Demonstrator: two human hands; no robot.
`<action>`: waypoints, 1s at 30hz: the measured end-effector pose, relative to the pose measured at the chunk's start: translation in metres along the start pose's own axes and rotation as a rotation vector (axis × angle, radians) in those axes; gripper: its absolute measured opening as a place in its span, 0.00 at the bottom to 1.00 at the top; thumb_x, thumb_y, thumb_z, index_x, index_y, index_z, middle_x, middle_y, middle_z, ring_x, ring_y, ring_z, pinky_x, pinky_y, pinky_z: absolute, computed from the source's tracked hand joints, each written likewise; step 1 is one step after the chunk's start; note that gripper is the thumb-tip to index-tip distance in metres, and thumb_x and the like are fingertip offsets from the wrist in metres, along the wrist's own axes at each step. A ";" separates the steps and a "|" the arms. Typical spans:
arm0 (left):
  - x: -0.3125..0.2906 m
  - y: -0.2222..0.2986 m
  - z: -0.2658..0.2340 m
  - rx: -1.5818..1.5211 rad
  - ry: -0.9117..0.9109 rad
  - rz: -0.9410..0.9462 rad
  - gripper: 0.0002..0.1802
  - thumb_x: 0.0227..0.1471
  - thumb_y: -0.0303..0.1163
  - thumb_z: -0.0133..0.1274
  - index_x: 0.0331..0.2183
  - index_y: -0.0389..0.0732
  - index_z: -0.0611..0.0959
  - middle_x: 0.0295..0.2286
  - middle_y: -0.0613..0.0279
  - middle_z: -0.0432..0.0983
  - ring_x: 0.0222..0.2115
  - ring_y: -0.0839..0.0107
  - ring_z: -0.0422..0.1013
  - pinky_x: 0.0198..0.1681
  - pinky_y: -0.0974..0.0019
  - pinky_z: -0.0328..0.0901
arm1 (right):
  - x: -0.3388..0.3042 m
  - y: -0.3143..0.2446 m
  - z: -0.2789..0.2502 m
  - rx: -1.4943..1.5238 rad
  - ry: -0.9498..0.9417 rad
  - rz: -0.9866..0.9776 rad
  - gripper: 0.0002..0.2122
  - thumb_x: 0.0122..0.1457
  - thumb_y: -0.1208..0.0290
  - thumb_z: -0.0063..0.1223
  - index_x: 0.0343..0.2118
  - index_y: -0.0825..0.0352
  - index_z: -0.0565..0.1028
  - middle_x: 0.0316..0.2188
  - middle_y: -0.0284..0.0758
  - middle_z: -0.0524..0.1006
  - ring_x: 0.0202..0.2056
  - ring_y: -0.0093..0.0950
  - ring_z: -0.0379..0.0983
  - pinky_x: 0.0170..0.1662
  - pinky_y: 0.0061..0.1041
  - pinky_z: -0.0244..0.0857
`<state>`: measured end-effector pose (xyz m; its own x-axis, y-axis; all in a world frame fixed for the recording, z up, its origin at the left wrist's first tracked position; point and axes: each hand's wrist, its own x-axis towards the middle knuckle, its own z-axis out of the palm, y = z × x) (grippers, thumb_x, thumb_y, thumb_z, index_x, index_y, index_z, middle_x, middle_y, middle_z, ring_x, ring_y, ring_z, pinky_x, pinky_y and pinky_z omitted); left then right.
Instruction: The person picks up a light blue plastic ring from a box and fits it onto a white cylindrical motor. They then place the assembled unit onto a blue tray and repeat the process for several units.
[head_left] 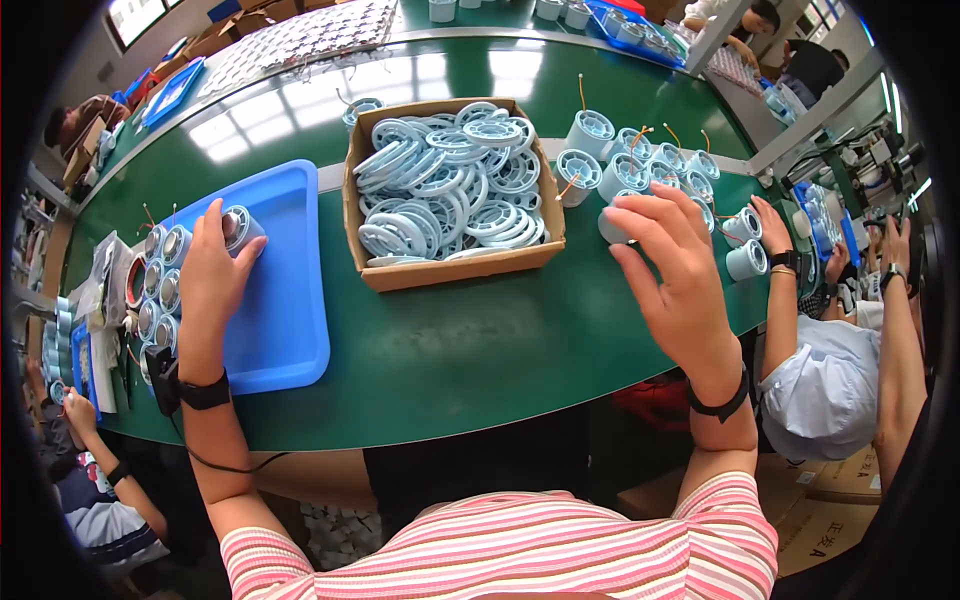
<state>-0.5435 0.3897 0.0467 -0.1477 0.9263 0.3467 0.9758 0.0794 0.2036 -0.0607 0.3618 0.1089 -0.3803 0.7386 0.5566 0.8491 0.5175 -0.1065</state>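
Over the left edge of a blue tray (pixel 285 270), my left hand (pixel 213 280) has its thumb and fingers around a light blue cylindrical motor housing (pixel 240 226). Part of the housing is hidden by the hand. On the right, my right hand (pixel 678 275) is raised with fingers curved and apart. Its fingertips are beside another light blue housing (pixel 613 226), partly covered by them; whether they touch it I cannot tell. Between my hands stands an open cardboard box (pixel 470 272), heaped with light blue slotted ring covers (pixel 440 180).
More housings (pixel 580 172) with thin wires crowd the right side of the green table (pixel 440 360). Several motors with metallic tops (pixel 170 290) stand left of the tray, near plastic bags (pixel 105 280). A co-worker's hand (pixel 772 228) reaches in from the right.
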 end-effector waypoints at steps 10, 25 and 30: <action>-0.007 0.003 -0.002 -0.076 0.006 0.063 0.33 0.49 0.43 0.69 0.51 0.37 0.75 0.39 0.55 0.75 0.39 0.54 0.75 0.41 0.55 0.71 | 0.127 -0.001 0.105 0.153 -0.066 -0.263 0.07 0.56 0.79 0.61 0.38 0.70 0.82 0.42 0.38 0.81 0.46 0.40 0.75 0.50 0.34 0.69; -0.010 0.004 -0.003 -0.042 0.084 0.032 0.34 0.47 0.43 0.70 0.52 0.41 0.77 0.39 0.59 0.75 0.39 0.58 0.76 0.40 0.56 0.72 | 0.066 -0.029 0.027 0.631 0.100 0.006 0.08 0.62 0.82 0.58 0.44 0.72 0.81 0.37 0.33 0.79 0.37 0.20 0.76 0.39 0.16 0.67; -0.006 0.018 -0.014 -0.092 0.249 0.103 0.33 0.46 0.38 0.71 0.53 0.41 0.77 0.38 0.59 0.74 0.38 0.61 0.75 0.39 0.59 0.71 | -0.017 -0.056 0.022 0.783 -0.453 0.389 0.09 0.61 0.81 0.61 0.44 0.71 0.81 0.34 0.35 0.79 0.34 0.24 0.78 0.37 0.21 0.71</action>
<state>-0.5274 0.3804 0.0606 -0.0950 0.8075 0.5821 0.9707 -0.0545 0.2340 -0.1097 0.3294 0.0872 -0.3689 0.9293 0.0163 0.5241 0.2225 -0.8221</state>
